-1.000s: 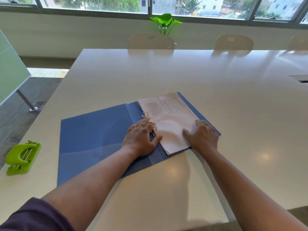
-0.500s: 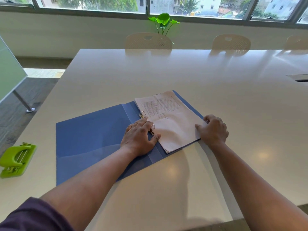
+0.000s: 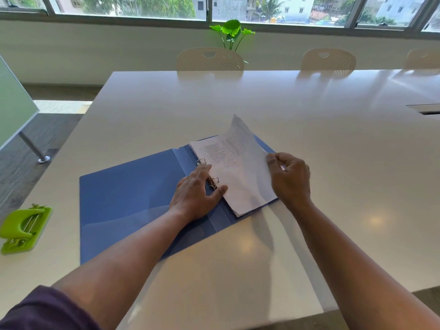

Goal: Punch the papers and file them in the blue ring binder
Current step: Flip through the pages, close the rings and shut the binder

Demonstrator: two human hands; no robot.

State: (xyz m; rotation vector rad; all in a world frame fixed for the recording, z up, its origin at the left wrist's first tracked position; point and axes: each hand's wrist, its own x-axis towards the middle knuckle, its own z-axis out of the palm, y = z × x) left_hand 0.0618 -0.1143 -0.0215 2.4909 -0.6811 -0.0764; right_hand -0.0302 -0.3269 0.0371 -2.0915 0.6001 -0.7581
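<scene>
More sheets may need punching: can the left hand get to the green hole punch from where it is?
Probably yes. The left hand rests by the binder rings, and only the flat blue binder cover lies between it and the hole punch.

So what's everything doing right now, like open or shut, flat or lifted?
Blue ring binder: open, flat on the table.
Rings: can't tell if open or shut.
Top sheet: right edge lifted.
Paper stack: lying flat in the binder.
Left hand: flat, pressing by the rings.
Right hand: pinching the top sheet's edge.
Green hole punch: standing unused at the table edge.
</scene>
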